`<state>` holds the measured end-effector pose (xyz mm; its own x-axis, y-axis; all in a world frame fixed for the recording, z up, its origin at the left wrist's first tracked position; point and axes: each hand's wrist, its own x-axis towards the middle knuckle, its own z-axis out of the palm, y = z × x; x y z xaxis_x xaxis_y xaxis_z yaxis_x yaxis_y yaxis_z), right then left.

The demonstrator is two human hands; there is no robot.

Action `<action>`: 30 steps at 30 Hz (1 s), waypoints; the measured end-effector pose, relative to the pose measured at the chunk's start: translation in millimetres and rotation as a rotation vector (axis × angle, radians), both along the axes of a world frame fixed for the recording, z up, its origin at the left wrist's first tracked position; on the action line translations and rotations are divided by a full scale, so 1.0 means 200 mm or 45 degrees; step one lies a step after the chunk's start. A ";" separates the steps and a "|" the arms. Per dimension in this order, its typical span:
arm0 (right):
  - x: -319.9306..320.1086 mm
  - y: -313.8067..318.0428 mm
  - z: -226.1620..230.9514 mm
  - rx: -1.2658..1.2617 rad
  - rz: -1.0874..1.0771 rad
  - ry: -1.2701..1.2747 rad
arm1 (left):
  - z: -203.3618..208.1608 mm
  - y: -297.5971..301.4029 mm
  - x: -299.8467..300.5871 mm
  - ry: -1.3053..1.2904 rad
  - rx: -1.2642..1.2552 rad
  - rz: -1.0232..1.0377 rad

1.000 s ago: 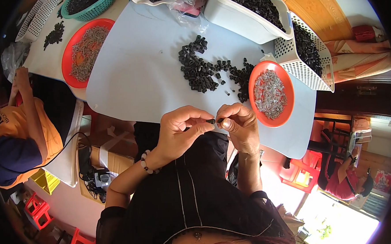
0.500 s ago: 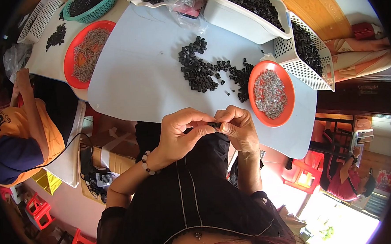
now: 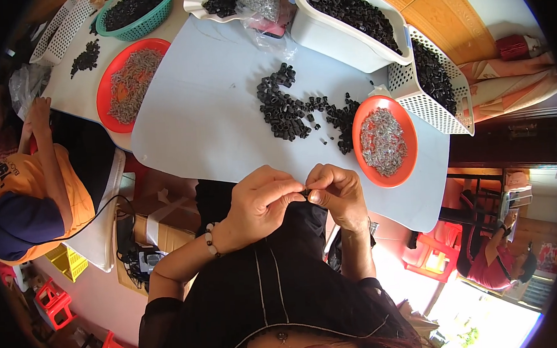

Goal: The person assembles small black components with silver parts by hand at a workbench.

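Note:
Over the table's near edge, my left hand (image 3: 264,200) and my right hand (image 3: 337,195) meet fingertip to fingertip. Both pinch one small black part (image 3: 305,193), mostly hidden by the fingers. Beyond them on the pale blue table (image 3: 187,116) lies a loose pile of small black cylindrical parts (image 3: 284,107), with more scattered toward the right. To the right of that pile, a red-orange bowl (image 3: 411,161) holds many small clear and silvery pieces (image 3: 384,142). A beaded bracelet circles my left wrist.
A white tub (image 3: 341,41) and a perforated white basket (image 3: 423,103), both full of black parts, stand at the far right. Left are another red bowl (image 3: 105,95) and a green basket (image 3: 148,24). A person in orange (image 3: 71,191) sits left; another person (image 3: 488,261) sits far right.
The view has shifted slightly, so the table contents sit a little lower. My hands stay together at the black part; the fingers have closed in more around it.

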<state>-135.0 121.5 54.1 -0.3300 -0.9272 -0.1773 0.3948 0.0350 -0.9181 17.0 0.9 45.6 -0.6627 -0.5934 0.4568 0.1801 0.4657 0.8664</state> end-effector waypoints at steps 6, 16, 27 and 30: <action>0.03 0.01 0.02 -0.023 -0.078 0.097 | 0.04 0.00 0.00 -0.029 0.001 -0.012; 0.10 -0.05 0.01 -0.086 -0.217 0.270 | -0.06 0.00 0.01 0.100 0.835 -0.180; 0.07 -0.11 0.04 -0.136 -0.114 0.747 | -0.02 -0.04 0.06 0.080 0.987 -0.184; 0.08 -0.12 0.06 -0.111 -0.151 0.843 | -0.02 -0.04 0.07 0.051 0.997 -0.192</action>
